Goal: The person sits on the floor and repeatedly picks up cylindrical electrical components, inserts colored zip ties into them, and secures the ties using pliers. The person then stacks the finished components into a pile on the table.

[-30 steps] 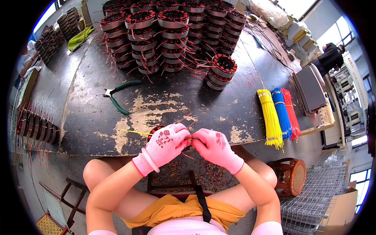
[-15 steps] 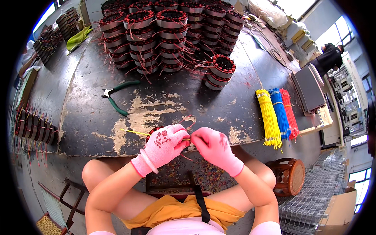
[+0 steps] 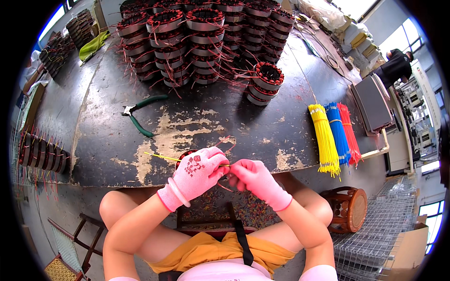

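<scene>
Barely shifted, your left hand [image 3: 196,174] and right hand [image 3: 255,176] keep pinching the yellow wire [image 3: 161,157] closed-fingered (steadied at the tabletop [image 3: 117,140] edge).

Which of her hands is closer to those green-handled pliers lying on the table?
The left hand. The green-handled pliers lie up and to its left on the table; the right hand sits farther away, beyond the left.

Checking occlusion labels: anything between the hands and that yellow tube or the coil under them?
Nothing visible. Left hand and right hand already meet on the yellow tube, directly over the coil at the table edge. The pliers lie well clear.
</scene>
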Available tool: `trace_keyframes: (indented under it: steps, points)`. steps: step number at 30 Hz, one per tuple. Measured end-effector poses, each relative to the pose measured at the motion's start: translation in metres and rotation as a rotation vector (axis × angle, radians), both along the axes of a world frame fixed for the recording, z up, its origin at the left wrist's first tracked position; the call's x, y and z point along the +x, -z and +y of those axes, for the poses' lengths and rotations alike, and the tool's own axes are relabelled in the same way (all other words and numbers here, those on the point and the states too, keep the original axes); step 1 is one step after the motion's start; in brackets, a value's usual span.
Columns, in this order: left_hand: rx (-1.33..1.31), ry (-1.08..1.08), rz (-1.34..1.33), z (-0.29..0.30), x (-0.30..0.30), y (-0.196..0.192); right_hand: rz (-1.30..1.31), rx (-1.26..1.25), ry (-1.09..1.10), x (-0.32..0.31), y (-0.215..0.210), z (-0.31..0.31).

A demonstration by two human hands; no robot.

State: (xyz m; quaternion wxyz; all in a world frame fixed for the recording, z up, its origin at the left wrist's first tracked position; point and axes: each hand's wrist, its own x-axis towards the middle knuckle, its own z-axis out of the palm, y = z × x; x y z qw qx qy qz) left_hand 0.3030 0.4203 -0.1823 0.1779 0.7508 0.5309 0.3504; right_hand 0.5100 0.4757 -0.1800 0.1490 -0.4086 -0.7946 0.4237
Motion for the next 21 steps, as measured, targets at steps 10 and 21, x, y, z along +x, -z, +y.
trace_keyframes:
  steps: [10, 21]
  points:
    - [-0.026, -0.014, 0.006, -0.002, 0.0, -0.004, 0.056, 0.538, -0.105, -0.002, -0.01, 0.002]
    - [0.012, 0.008, 0.028, -0.001, -0.001, 0.0, 0.009, 0.902, -0.009, -0.003, -0.019, -0.001]
